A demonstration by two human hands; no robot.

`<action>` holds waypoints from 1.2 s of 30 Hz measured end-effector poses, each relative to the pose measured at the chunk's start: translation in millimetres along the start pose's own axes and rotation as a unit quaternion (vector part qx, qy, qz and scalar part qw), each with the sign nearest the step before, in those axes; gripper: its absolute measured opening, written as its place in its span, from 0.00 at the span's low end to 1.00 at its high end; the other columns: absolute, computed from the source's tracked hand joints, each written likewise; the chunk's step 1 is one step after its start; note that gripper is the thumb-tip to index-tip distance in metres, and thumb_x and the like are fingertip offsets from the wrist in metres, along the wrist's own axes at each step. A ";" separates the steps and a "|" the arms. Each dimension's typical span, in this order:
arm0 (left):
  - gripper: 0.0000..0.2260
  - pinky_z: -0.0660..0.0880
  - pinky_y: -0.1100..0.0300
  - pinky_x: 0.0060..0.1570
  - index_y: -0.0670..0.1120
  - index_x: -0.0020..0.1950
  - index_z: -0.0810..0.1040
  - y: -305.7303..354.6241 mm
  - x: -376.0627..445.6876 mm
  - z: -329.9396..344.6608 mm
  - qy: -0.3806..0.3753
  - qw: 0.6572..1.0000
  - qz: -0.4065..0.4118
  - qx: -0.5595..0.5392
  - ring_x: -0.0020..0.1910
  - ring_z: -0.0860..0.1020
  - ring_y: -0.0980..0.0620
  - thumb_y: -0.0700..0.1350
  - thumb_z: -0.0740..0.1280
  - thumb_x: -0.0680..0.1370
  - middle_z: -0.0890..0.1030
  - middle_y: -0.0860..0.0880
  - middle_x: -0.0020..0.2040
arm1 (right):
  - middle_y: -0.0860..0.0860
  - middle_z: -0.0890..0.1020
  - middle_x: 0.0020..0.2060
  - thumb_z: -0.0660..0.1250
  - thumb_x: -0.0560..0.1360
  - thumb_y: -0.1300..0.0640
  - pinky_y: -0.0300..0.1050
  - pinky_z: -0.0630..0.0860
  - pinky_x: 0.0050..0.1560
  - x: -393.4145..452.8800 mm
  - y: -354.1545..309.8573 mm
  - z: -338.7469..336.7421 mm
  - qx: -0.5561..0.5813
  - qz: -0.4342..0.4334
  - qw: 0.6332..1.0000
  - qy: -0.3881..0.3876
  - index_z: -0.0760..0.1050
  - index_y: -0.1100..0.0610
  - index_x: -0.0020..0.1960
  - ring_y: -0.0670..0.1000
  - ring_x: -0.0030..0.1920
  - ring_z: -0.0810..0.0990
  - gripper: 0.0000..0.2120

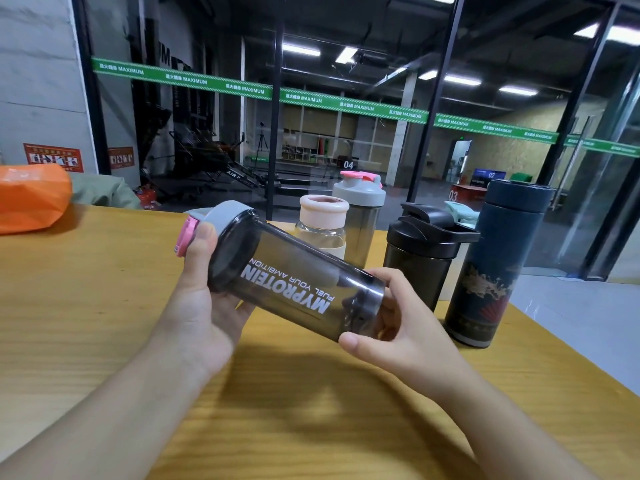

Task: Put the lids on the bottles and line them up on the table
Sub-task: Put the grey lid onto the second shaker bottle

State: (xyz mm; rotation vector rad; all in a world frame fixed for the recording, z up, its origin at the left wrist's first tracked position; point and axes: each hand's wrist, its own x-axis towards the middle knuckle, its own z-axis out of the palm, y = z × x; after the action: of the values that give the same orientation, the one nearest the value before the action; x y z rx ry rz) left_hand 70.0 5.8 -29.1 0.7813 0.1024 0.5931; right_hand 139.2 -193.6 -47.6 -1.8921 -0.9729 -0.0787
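Smoke-grey shaker bottle (294,282) held off the worktop (104,289) between both my hands, lying nearly on its side. Long axis runs from upper left, at the capped end, down to lower right, at the base. Grey lid (227,213) with pink flip cap (183,237) already sits on the mouth; I cannot tell whether it is fully seated.

My left hand (204,299) cups the bottle under its neck, thumb up against the lid's edge. My right hand (398,327) wraps the base end, thumb in front, fingers curled behind. Both hands are closed around this one bottle, nothing else in either.

The turn the next move hangs on, as I judge it: lid end is toward my left hand, base toward my right, so standing it up means swinging the base down under my right hand.

Writing on the bottle, upside down from here: "MYPROTEIN", and smaller, "FUEL YOUR AMBITION".

Beyond my right hand, standing on the worktop: a clear bottle with pale pink collar (323,220), mouth apparently open; behind it a second grey-lidded shaker (360,209) with pink cap; a black shaker (422,251), lid on; a dark blue flask (495,265) with a printed picture, nearest the worktop's right edge. They stand in a loose group, not a neat row.

Far off past my left hand, an orange bag (31,199).

On the glass wall behind, green banding (311,98) repeats "MAXIMUM"; numbers "04", "03" and "02" show beyond.
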 end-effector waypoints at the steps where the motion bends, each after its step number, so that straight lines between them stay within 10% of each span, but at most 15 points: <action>1: 0.16 0.70 0.49 0.64 0.58 0.28 0.83 0.4 -1.3 1.6 -0.003 1.000 0.000 0.000 0.50 0.80 0.54 0.58 0.64 0.74 0.86 0.56 0.40 | 0.39 0.81 0.51 0.74 0.60 0.38 0.46 0.80 0.50 0.0 -1.0 -0.6 0.004 0.002 1.000 0.002 0.66 0.37 0.58 0.46 0.51 0.81 0.30; 13: 0.19 0.68 0.46 0.66 0.61 0.24 0.81 -1.4 -7.0 7.0 0.004 1.000 -0.008 -0.002 0.56 0.78 0.51 0.57 0.64 0.75 0.85 0.58 0.36 | 0.39 0.79 0.28 0.65 0.59 0.38 0.33 0.69 0.29 0.6 -1.9 3.7 0.074 0.061 0.995 0.011 0.72 0.48 0.52 0.41 0.28 0.75 0.24; 20: 0.14 0.70 0.48 0.65 0.56 0.28 0.84 -3.8 -1.5 -2.4 -0.009 1.000 -0.011 0.004 0.56 0.78 0.51 0.56 0.67 0.73 0.85 0.56 0.39 | 0.54 0.81 0.35 0.62 0.60 0.35 0.37 0.65 0.25 4.9 0.7 8.9 0.160 0.115 0.980 -0.019 0.74 0.49 0.53 0.48 0.22 0.69 0.27; 25: 0.29 0.73 0.52 0.57 0.52 0.62 0.78 -3.5 5.6 -8.3 0.010 0.999 0.000 0.044 0.51 0.79 0.51 0.61 0.69 0.63 0.83 0.52 0.55 | 0.53 0.80 0.47 0.64 0.60 0.34 0.40 0.69 0.26 8.4 9.3 21.7 0.204 0.163 0.965 -0.036 0.74 0.38 0.49 0.50 0.28 0.76 0.18; 33: 0.28 0.75 0.53 0.53 0.50 0.59 0.79 -6.5 8.5 -9.6 -0.016 0.997 -0.026 0.071 0.55 0.80 0.50 0.61 0.69 0.63 0.83 0.49 0.58 | 0.41 0.76 0.57 0.74 0.55 0.36 0.41 0.78 0.53 3.3 11.8 18.5 0.112 0.108 0.988 0.009 0.58 0.34 0.63 0.42 0.51 0.81 0.41; 36: 0.27 0.74 0.52 0.57 0.52 0.56 0.81 -5.2 9.2 -11.0 -0.042 0.996 -0.022 0.070 0.51 0.80 0.51 0.61 0.74 0.60 0.82 0.51 0.58 | 0.43 0.79 0.51 0.73 0.56 0.36 0.40 0.76 0.43 3.7 10.2 16.2 0.130 0.117 0.984 0.018 0.63 0.38 0.61 0.42 0.45 0.81 0.36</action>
State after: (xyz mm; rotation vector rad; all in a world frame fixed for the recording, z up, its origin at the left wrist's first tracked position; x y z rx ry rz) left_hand 76.8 14.8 -39.4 0.9371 0.0840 0.5137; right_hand 142.9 -181.0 -62.0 -1.7425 -0.6934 0.1470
